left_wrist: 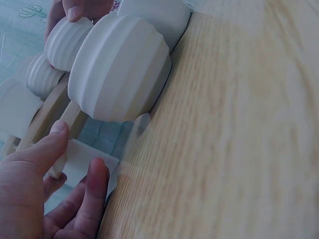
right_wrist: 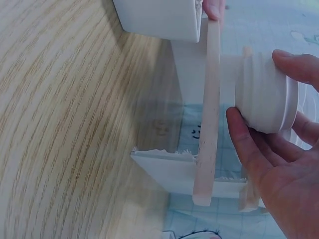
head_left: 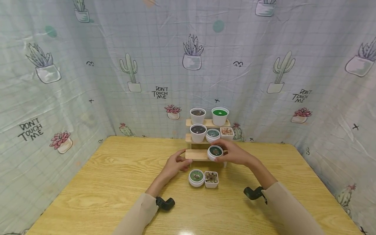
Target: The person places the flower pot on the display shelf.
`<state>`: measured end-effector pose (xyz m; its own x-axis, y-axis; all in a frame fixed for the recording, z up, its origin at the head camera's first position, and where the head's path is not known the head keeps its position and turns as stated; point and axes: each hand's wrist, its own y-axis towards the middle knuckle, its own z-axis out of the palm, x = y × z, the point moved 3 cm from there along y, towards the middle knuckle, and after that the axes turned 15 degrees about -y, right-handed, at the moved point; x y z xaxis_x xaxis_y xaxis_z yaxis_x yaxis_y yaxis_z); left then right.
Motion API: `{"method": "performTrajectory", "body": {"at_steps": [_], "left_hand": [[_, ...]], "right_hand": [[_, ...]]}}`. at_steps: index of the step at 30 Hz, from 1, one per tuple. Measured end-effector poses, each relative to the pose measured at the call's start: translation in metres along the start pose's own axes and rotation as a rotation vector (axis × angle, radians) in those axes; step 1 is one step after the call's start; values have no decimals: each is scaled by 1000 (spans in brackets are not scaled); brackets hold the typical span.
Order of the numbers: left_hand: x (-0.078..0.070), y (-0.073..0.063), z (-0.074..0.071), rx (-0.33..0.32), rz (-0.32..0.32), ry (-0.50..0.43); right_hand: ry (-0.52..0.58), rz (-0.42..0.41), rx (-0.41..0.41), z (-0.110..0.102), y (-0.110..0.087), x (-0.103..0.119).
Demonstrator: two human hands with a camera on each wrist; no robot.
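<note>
My right hand [head_left: 233, 152] holds a small round white pot [head_left: 210, 156] with a dark green filling, thumb and fingers around its sides. The pot is at the right part of the lowest board [head_left: 196, 154] of a three-step wooden plant stand; in the right wrist view a narrow gap shows between the pot [right_wrist: 259, 92] and the board [right_wrist: 207, 124]. My left hand [head_left: 174, 163] grips the left end of that board, thumb at its front edge. On the table before the stand are a ribbed round pot [head_left: 196, 184] with green filling and a square pot [head_left: 211, 185] with pebbles.
The middle step bears a white pot [head_left: 198, 137] of dark filling, a small round pot [head_left: 212, 139] and a square pot [head_left: 230, 135]. On the top step stand a dark-filled pot [head_left: 198, 118] and a green-filled pot [head_left: 220, 119]. A printed curtain [head_left: 164, 65] encloses the wooden table [head_left: 117, 182].
</note>
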<state>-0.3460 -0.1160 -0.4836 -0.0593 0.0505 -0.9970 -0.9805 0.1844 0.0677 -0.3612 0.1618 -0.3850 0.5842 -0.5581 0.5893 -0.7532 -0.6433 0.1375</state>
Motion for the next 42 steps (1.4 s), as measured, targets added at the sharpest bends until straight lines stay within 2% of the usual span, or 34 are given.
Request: {"method": "performTrajectory", "body": {"at_steps": [12, 23, 31, 36, 42], "left_hand": [[-2, 0, 2, 0, -2, -11], [-1, 1, 1, 5, 6, -18], [3, 4, 1, 12, -12, -33], [0, 2, 1, 19, -6, -31], [-1, 0, 1, 16, 2, -25]], "right_hand": [[13, 4, 25, 8, 3, 9], [-23, -17, 31, 18, 18, 21], [-63, -19, 7, 25, 30, 30], [-45, -6, 11, 28, 36, 36], [-36, -31, 10, 32, 44, 39]]}}
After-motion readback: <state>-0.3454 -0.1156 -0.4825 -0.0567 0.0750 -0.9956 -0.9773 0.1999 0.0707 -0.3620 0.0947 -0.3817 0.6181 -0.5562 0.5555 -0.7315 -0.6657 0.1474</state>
